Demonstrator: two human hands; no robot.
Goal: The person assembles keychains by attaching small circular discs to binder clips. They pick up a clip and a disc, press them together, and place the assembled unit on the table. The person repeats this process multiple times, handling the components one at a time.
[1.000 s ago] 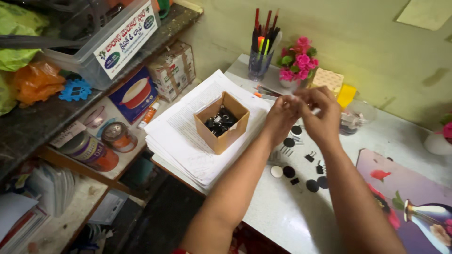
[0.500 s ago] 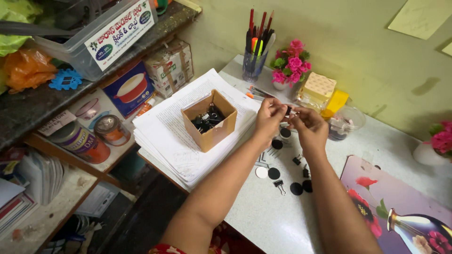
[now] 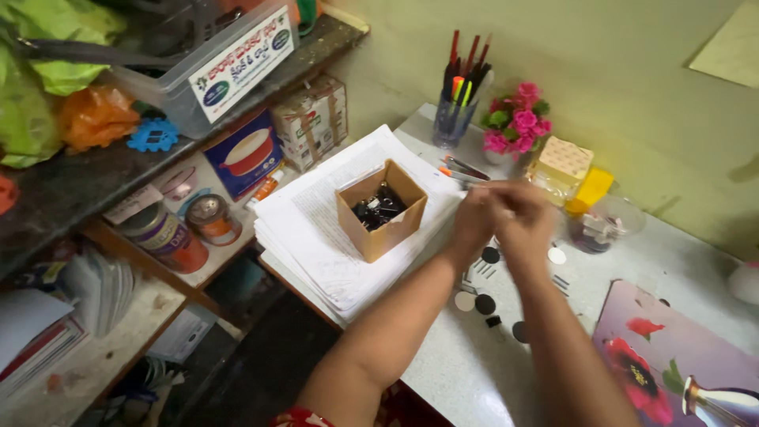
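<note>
My left hand (image 3: pixel 473 220) and my right hand (image 3: pixel 523 223) meet fingertip to fingertip just above the white table (image 3: pixel 443 364). Both are blurred, with fingers pinched on a small dark piece I cannot make out clearly. Under and beside them lie loose black clips and round discs (image 3: pixel 485 304), black and white. Left of my hands an open brown cardboard box (image 3: pixel 389 239) holds black binder clips (image 3: pixel 378 207). It stands on a thick stack of printed paper (image 3: pixel 312 237).
Behind my hands stand a cup of pens (image 3: pixel 452 119), pink flowers (image 3: pixel 518 126), a patterned box (image 3: pixel 560 162), a yellow block (image 3: pixel 590 190) and a clear bowl (image 3: pixel 605 225). A flowered mat (image 3: pixel 672 356) lies right. Shelves on the left carry tins (image 3: pixel 162 233) and a plastic bin (image 3: pixel 221 63).
My hands stay joined over the loose clips and have shifted slightly toward the box. The view has swung a little, and my hands now look more blurred.
</note>
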